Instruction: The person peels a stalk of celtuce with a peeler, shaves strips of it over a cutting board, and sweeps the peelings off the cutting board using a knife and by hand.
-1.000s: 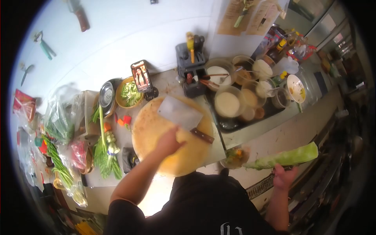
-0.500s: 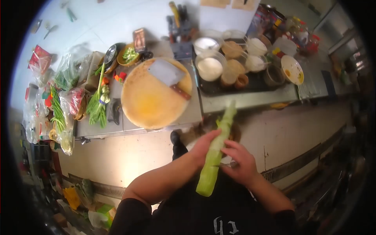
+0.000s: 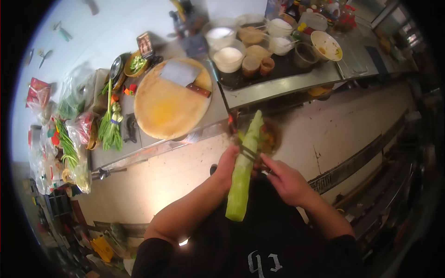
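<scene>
A long pale-green celtuce stem (image 3: 240, 183) slants upward in front of my body, its narrow end pointing away from me. My left hand (image 3: 226, 166) is closed around its left side near the middle. In my closed right hand (image 3: 286, 183) is a peeler (image 3: 249, 153), whose dark crosspiece lies over the upper part of the stem. Fingers partly hide the peeler's handle. A small strip of green peel sticks out by the stem's left edge, above my left hand.
Past my hands stands a round chopping board (image 3: 162, 109) with a cleaver (image 3: 181, 72) on it. Right of it, a dark tray (image 3: 236, 82) carries several seasoning tubs. Bagged vegetables (image 3: 76, 99) crowd the left counter. A blurred container (image 3: 272, 136) sits below the stem's tip.
The peeler has moved up the stem, from near its lower half to its upper part. My right hand went with it. The stem stands steeper, and the camera view has shifted.
</scene>
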Tool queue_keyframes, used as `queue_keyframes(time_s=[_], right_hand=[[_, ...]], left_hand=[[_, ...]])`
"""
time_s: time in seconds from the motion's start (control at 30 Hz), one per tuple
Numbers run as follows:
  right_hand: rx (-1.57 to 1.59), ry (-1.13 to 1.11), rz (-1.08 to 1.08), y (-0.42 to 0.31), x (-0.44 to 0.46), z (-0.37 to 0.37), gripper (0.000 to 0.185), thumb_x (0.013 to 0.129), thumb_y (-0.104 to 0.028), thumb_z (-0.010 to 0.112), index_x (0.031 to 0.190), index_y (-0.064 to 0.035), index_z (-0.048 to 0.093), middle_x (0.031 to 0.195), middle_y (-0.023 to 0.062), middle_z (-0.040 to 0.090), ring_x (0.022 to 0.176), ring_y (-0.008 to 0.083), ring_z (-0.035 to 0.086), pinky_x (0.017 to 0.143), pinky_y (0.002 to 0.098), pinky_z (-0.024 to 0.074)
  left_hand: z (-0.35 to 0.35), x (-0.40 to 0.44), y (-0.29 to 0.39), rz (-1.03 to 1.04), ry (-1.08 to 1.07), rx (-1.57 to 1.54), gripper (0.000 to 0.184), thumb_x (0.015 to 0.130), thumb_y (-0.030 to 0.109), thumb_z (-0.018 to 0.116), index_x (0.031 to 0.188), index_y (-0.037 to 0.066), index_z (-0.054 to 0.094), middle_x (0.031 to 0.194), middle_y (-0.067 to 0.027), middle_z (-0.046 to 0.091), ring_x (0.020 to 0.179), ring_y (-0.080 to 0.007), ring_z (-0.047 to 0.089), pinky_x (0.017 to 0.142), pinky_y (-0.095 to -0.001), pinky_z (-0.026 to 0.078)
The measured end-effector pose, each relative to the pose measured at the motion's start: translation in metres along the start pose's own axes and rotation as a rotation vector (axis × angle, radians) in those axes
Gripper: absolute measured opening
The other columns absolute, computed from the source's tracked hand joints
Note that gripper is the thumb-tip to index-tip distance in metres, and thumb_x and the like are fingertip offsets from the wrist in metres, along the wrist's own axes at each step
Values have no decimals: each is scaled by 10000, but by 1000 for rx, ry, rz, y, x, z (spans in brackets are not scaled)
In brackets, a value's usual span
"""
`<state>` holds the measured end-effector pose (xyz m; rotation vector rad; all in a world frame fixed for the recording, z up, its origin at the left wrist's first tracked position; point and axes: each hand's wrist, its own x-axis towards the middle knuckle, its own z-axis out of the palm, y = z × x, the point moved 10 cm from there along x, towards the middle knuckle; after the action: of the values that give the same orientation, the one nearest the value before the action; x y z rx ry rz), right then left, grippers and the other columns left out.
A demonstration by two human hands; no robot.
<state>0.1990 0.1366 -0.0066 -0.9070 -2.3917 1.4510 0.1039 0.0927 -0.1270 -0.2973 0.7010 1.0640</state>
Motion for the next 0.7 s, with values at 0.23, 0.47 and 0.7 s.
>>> queue_keyframes(time_s=[0.23,0.47,0.7], right_hand=[[30,39,-70,-33,13,19,460,943,-73,535,1402,-78,507,1040,162,619,935,314,619,843,352,495],[53,22,-77,-40,30,47,410,951,-105,543,1359,-66,552,975,161,606,875,293,606,805,346,487],[93,-20,-81,-59,57,82,397,941,-96,555,1332,-31,564,990,155,627,902,267,623,829,336,488]], left_hand=[[-26,-39,29,145,116,-51,430,956,471,482,1087,87,625,831,-70,634,632,-186,559,503,-273,440],[-59,-78,67,276,173,-169,434,929,481,525,1092,92,627,825,-36,621,617,-165,524,513,-272,429],[-96,-116,113,305,155,-260,601,904,586,516,882,-14,538,707,-89,509,605,-197,503,513,-296,440]])
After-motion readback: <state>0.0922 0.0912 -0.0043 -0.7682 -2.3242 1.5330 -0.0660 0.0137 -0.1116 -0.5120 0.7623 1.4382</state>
